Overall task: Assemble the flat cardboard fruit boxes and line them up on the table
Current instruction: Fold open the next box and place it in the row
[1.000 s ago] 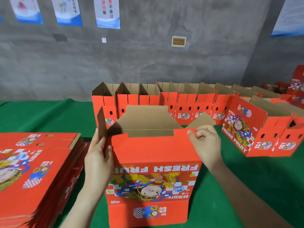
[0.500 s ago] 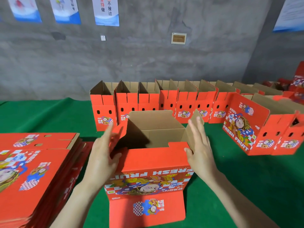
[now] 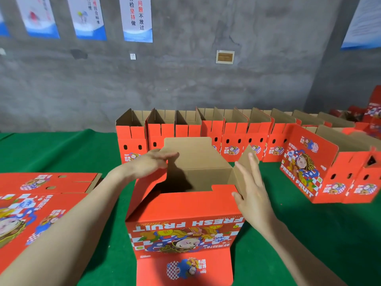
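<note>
An open box (image 3: 185, 211) is stood on the table (image 3: 51, 149). A stack of flat boxes (image 3: 41, 203) is laid to its left, a row of assembled boxes (image 3: 206, 133) is lined up behind it, and further assembled boxes (image 3: 321, 172) are set to its right. The left hand (image 3: 152, 162) is laid flat at its left flap and the right hand (image 3: 253, 195) against its right flap, while posters (image 3: 137, 19) are hung on the wall (image 3: 206, 83) far behind it.

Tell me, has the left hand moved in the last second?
Yes. The left hand has reached forward and rightward, away from the flat stack, and now lies with straight fingers across the left edge of the open box.
</note>
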The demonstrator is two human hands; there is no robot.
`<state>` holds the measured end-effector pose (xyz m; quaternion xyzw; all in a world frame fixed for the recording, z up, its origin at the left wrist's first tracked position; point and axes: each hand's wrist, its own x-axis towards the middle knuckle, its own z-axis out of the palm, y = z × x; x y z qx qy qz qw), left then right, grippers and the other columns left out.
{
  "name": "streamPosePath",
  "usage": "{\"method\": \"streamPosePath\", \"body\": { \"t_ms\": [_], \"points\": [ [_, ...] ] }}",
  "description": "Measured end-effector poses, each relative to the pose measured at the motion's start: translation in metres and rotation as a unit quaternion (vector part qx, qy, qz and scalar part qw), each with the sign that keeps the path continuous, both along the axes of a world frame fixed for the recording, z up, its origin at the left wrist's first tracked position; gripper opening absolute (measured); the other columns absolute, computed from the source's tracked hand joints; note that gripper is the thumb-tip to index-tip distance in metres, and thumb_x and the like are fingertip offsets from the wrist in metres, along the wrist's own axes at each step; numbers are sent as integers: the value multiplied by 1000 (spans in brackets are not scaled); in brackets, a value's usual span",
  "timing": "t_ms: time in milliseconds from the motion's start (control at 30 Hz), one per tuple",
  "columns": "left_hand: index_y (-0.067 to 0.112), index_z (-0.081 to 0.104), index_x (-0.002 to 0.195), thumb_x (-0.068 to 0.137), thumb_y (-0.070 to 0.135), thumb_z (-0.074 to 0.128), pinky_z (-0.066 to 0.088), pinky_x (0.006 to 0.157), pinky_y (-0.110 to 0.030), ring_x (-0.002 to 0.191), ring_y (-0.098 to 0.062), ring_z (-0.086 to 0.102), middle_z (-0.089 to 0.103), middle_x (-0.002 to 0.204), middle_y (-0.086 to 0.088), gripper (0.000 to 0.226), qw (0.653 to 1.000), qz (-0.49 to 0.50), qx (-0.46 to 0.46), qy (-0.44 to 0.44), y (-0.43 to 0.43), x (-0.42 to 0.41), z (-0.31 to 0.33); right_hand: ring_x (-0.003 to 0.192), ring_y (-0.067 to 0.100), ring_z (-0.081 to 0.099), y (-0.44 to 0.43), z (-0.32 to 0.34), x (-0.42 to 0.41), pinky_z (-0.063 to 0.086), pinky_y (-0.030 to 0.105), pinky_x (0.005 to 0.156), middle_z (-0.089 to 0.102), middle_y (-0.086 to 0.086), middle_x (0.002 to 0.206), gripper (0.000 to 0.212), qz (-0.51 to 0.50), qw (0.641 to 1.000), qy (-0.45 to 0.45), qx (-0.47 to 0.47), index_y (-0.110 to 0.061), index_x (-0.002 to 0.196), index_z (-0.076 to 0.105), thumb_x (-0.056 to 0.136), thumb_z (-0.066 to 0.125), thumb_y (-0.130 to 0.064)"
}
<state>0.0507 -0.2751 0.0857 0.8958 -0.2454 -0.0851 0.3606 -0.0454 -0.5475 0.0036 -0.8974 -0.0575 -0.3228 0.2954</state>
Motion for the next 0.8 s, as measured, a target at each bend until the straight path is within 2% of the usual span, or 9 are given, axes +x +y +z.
{"method": "streamPosePath", "body": {
  "t_ms": [100,200,267,300,367,467,533,700,800],
  "points": [
    [43,24,147,87,6,61,24,110,-25,137,-15,29,25,152,1,80,998,17,52,22,7,9,-8,142,-8,10,-3,1,-1,37,25,105,-9,-17,159,93,20,999,-27,5,-29,147,29,74,69,14],
    [36,22,149,82,0,69,26,109,-20,134,-11,34,32,149,7,90,999,26,9,-44,16,13,-22,128,13,46,-2,1,-4,57,36,80,-14,-14,159,112,52,998,-43,6,-49,147,9,76,64,17],
    [29,25,149,80,-5,69,21,106,-10,137,-10,31,32,148,11,88,996,29,-34,-72,19,15,-30,128,13,48,-1,-4,-3,53,31,89,-6,-14,161,109,96,995,-30,15,-50,147,1,81,62,11],
    [25,28,148,79,-8,68,19,102,-4,138,-8,30,32,147,11,86,995,29,-56,-81,19,16,-33,131,7,43,-1,-8,-3,46,27,99,9,-15,160,101,124,992,2,30,-49,148,4,85,63,4],
    [21,35,145,77,-13,67,20,98,1,135,-7,32,37,145,9,83,991,37,-84,-100,19,16,-37,129,2,40,-1,-13,1,33,30,109,43,-15,142,66,137,988,66,30,-41,144,30,91,62,-16],
    [17,50,131,75,-16,66,37,86,-5,114,-14,50,52,131,0,67,983,74,-108,-130,20,18,-43,115,10,51,-3,-6,11,38,42,103,62,-12,110,23,86,993,51,59,-29,111,67,96,54,-18],
    [16,46,116,74,-18,63,42,70,-9,93,-18,56,55,112,-5,56,974,112,-141,-138,22,18,-47,108,6,55,-2,6,19,39,40,101,69,-18,94,27,81,989,61,108,-34,92,66,97,51,-13],
    [14,57,79,74,-21,60,43,67,-8,75,-10,57,61,80,1,35,955,161,-195,-158,23,17,-49,90,15,65,1,12,40,44,36,93,72,-4,69,26,88,958,122,243,-28,89,65,101,43,-21],
    [15,65,66,77,-18,61,43,63,-7,66,-4,58,63,76,5,36,959,169,-203,-106,24,13,-53,87,-3,61,4,9,46,41,22,83,70,-2,66,40,62,967,117,219,-23,88,66,104,31,-35]
  ]
}}
